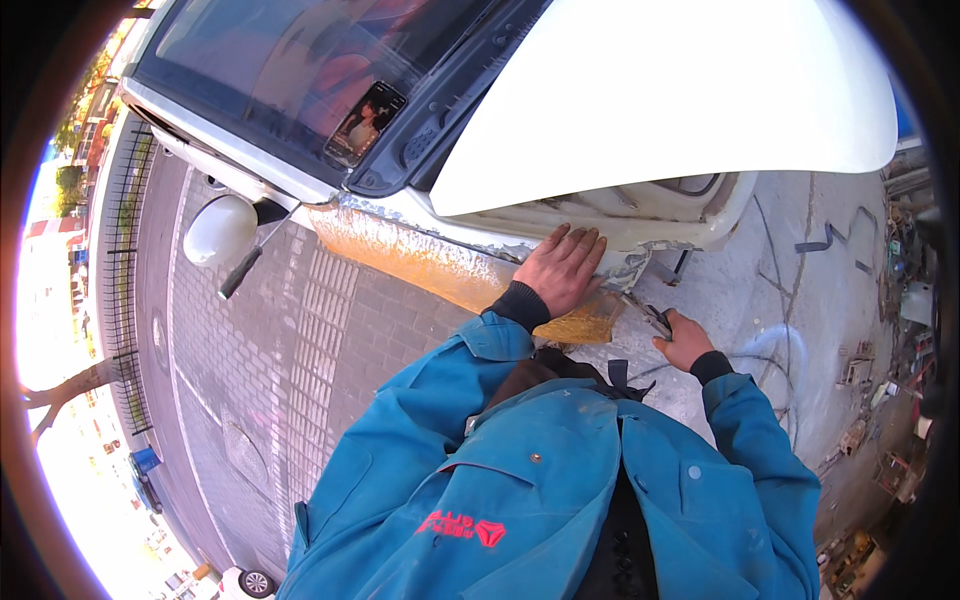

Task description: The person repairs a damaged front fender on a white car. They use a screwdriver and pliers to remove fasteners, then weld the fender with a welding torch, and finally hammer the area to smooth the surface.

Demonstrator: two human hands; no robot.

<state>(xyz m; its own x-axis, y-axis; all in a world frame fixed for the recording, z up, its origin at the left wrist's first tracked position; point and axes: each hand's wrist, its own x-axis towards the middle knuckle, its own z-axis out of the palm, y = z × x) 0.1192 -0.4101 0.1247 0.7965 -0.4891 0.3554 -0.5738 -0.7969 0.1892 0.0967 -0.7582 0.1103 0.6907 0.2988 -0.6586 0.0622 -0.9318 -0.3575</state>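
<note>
I look down over a blue work jacket at a white car with its hood (680, 90) raised. My landmark is the fender (420, 255), a long panel below the windscreen, stripped in patches to bare metal, rust-orange along its lower edge.

My left hand (562, 268) lies flat on the front end of the fender, fingers together and pointing up toward the hood, palm pressed on the metal. My right hand (685, 340) is just to the right of and below the fender's front end, closed around the handle of a slim dark tool (650, 318). The tool's tip points up and left to the torn, ragged edge where the fender ends. I cannot tell what kind of tool it is.

A wing mirror (218, 228) hangs off the far left end of the fender. Brick paving (330, 340) lies beneath the fender; concrete ground is to its right.

My judgement: working that torn edge well calls for keeping the left palm firmly bracing the panel, clear of the tip, and guiding the tool in short, controlled strokes away from the bracing fingers, since the edge looks sharp.
</note>
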